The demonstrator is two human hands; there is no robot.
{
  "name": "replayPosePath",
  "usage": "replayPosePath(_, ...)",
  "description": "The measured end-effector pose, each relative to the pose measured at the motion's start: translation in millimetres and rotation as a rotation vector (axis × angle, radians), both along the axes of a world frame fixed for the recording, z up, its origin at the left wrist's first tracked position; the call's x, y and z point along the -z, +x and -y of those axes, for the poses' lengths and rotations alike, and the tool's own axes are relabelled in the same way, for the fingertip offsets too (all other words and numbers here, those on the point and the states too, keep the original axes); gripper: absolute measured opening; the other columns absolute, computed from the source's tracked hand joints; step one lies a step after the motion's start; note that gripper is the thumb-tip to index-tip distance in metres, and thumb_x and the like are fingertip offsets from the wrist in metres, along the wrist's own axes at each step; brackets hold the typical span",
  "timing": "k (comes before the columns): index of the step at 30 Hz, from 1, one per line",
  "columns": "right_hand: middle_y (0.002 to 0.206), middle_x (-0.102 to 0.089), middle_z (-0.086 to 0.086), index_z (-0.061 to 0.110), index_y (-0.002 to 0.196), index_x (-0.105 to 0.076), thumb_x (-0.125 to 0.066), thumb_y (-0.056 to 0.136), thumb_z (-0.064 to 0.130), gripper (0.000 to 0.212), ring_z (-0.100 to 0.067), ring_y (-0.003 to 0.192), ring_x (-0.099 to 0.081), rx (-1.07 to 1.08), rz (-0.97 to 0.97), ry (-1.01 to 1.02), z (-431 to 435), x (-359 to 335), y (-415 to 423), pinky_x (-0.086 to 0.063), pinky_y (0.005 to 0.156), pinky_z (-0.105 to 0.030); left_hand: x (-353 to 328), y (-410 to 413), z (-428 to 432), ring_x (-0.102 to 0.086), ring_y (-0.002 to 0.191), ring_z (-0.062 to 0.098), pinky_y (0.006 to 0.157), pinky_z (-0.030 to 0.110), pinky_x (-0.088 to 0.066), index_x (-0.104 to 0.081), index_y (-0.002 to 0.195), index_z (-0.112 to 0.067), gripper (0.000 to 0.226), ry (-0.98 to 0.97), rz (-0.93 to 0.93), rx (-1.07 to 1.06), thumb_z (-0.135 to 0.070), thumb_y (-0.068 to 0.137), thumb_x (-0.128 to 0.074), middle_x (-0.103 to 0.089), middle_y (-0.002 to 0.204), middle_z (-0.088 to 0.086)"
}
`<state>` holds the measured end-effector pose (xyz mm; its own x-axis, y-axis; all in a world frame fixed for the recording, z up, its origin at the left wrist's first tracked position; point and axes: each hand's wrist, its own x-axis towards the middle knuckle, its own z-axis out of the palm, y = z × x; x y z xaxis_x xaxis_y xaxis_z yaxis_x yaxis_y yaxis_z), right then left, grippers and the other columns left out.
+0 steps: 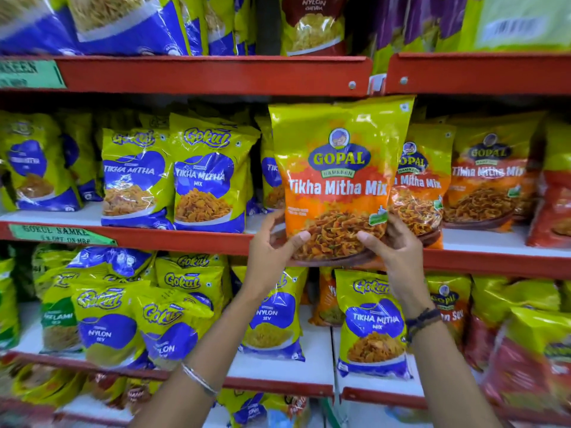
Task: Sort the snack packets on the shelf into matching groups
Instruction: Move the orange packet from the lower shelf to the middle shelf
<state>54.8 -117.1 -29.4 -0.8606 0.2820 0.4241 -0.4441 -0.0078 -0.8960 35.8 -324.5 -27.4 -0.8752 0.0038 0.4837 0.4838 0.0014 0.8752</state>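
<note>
I hold an orange and yellow-green Gopal Tikha Mitha Mix packet (336, 180) upright in front of the middle shelf. My left hand (275, 245) grips its lower left corner and my right hand (392, 245) its lower right corner. Right behind it stand two matching Gopal Tikha Mitha Mix packets (485, 177). To the left on the same shelf stand blue and yellow-green Gokul Tikha Mitha Mix packets (204, 180). Another Gokul packet behind the held one is mostly hidden.
Red shelf edges (185, 237) run across at several heights. The lower shelf holds Gokul Nylon Sev packets (105, 329), a Gokul Tikha Mitha Mix packet (374, 325) and red packets (531, 366) at the right. The top shelf carries blue packets and a Nylon packet (313, 26).
</note>
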Motion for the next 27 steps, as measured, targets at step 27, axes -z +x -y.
replayPosePath(27, 0.094, -0.077, 0.013, 0.022, 0.106, -0.066, -0.08, 0.063, 0.022, 0.046, -0.006, 0.094, -0.07, 0.006, 0.102, 0.101, -116, 23, 47, -0.056, 0.079, -0.02, 19, 35, -107, -0.068, 0.09, 0.001, 0.07, 0.016, -0.054, -0.058, 0.108, -0.032, 0.042, -0.035, 0.081, 0.02, -0.018, 0.073, -0.078, -0.07, 0.101, -0.012)
